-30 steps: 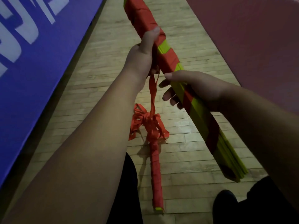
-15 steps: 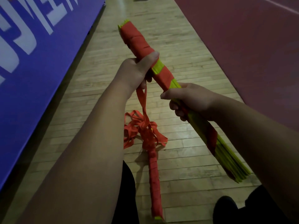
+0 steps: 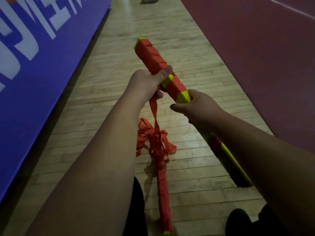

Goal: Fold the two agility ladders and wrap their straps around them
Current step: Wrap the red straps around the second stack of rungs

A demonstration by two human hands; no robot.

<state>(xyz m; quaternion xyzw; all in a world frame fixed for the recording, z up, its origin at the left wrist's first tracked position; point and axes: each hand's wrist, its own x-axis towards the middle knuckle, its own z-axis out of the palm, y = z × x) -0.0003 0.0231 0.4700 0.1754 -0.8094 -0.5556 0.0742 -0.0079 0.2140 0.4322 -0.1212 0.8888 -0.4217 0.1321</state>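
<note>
Over on the left, a blue wall pad (image 3: pixel 34 82) carries big white letters, but they are cut off at the frame edge and can't be read as a word. Both forearms stretch forward, side by side. The left hand (image 3: pixel 146 84) has its grip clenched round the folded ladder (image 3: pixel 172 82) at mid-length, thumb laid flat across the red wrapping. The right hand (image 3: pixel 199 106) grasps the same ladder nearer in, knuckles up, fingers curled underneath.

That ladder slants from far left to near right, held above the wooden floor (image 3: pixel 110 103). Its far half is bound in red, and yellow slats show at the near right end. A red strap (image 3: pixel 154 113) drops from under the left hand into a loose tangle (image 3: pixel 153 140) on the floor.

The tangle sits at the far end of the second ladder (image 3: pixel 163 193), which lies between the arms, wound tight in red, yellow tip nearest. The wood strip runs on far ahead, edged by the pad on the left and a dark red court (image 3: pixel 264 65) on the right. A dark shoe (image 3: pixel 238 220) shows near right.
</note>
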